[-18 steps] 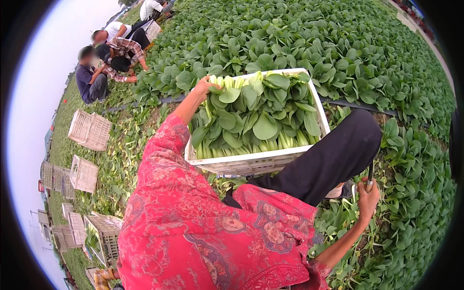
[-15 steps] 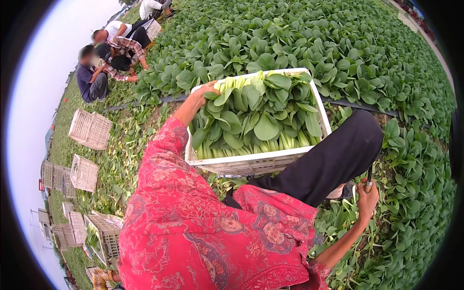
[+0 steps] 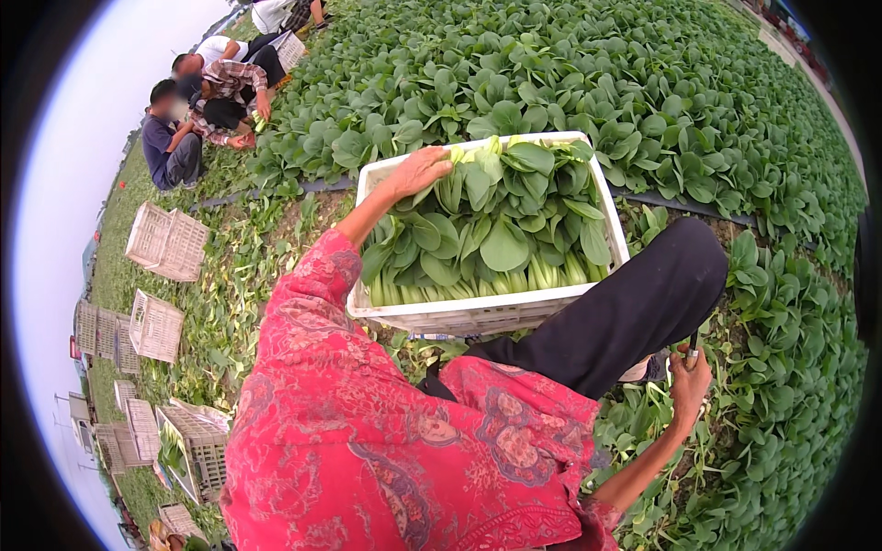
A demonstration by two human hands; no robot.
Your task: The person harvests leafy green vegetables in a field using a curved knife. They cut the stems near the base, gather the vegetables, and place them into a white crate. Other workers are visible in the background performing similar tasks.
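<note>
A white plastic crate point(image 3: 492, 300) in front of me is packed with bok choy point(image 3: 503, 243), green leaves on top and pale stems along the near and far sides. My left hand point(image 3: 418, 172) is at the crate's far left part, fingers curled together over a bunch of the greens; its thumb is hidden. Low on the right, beside my black-trousered knee, my right hand point(image 3: 689, 381) grips a slim, dark knife-like tool point(image 3: 692, 344) with a metal band.
Several co-workers point(image 3: 168, 151) crouch at the upper left by the dense planting point(image 3: 643, 83). More crates point(image 3: 165, 243) lie along the left on ground strewn with leaves. A dark strip point(image 3: 691, 200) runs behind my crate. Plants point(image 3: 790, 386) also grow close on my right.
My left hand has slid rightward along the crate's far side onto the bok choy. My right hand is nearly where it was. A co-worker's hand now shows pale greens in it.
</note>
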